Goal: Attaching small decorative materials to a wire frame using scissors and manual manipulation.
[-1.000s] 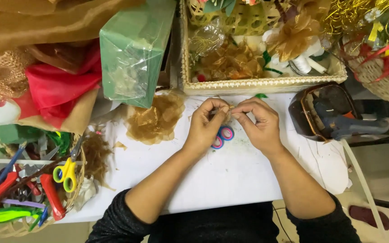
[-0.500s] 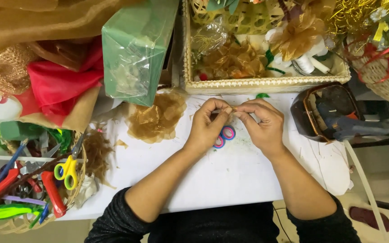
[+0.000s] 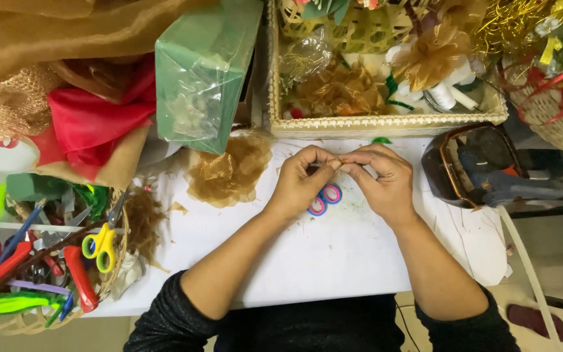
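Pinching together at the centre of the frame, the left hand [image 3: 301,182] and right hand [image 3: 382,182] meet fingertip to fingertip over the white table [image 3: 333,261]; both are closed narrow on something too small to make out, so its long axis and heading cannot be told; small scissors with pink and blue handles [image 3: 324,199] lie just below the hands, untouched; a crumpled gold mesh piece [image 3: 229,171] sits left of them; by my judgement the work is midway, nothing finished lying near the hands.
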